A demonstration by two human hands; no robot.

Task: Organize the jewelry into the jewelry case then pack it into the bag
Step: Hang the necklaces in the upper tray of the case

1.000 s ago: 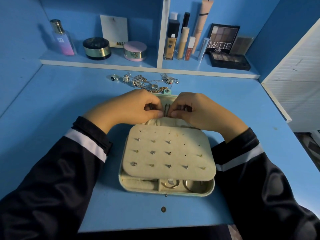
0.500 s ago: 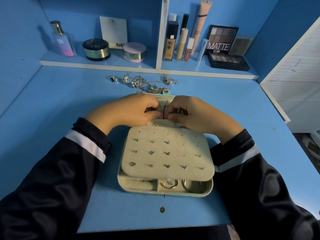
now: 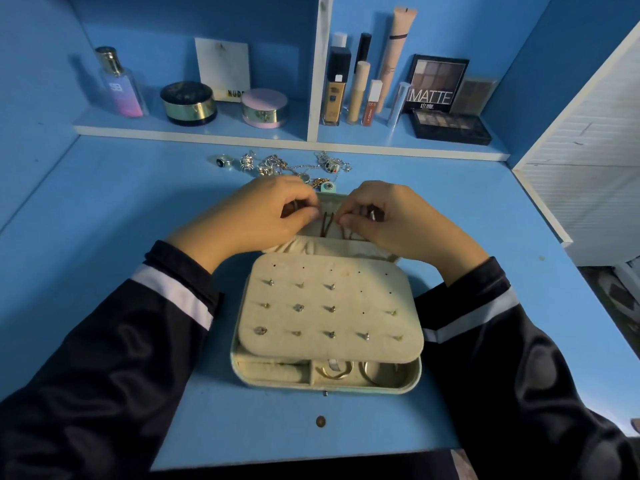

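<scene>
**First:** Jewelry case [image 3: 325, 384], mint-green, rounded-rectangle, open. Where is it?

**Second:** It lies flat on the blue table [image 3: 104, 220], straight in front of the person and between the two dark sleeves. The lid [image 3: 327, 187] is folded back toward the shelf.

**First:** Contents?

**Second:** One beige padded earring panel [image 3: 346, 292] lies over the base. It carries small stud earrings [image 3: 298, 308] in rows, with several holes vacant. Gold-toned rings [image 3: 334, 370] sit in the front compartments that show below the panel.

**First:** Left hand [image 3: 256, 220]?

**Second:** It is over the lid with its fingers curled. The thumb and forefinger are nipped together at the thin dark strands [image 3: 325, 225] hanging against the lid lining.

**First:** Right hand [image 3: 391, 223]?

**Second:** Same posture, mirrored. Its fingertips pinch the strands from the other side, nearly meeting the left. Something small and silvery shows inside its curl, but I cannot make it out.

**First:** Items not yet in the case?

**Second:** A tangle of silver and gold loose jewelry [image 3: 287, 166] lies on the table just behind the lid. A silver ring with a dark stone [image 3: 223, 161] sits at its left end.

**First:** Shelf?

**Second:** A clear perfume bottle with pink liquid [image 3: 119, 84], a black-and-gold round jar [image 3: 188, 103], a pink round compact [image 3: 265, 108] and an eyeshadow palette marked MATTE [image 3: 438, 83].
</scene>
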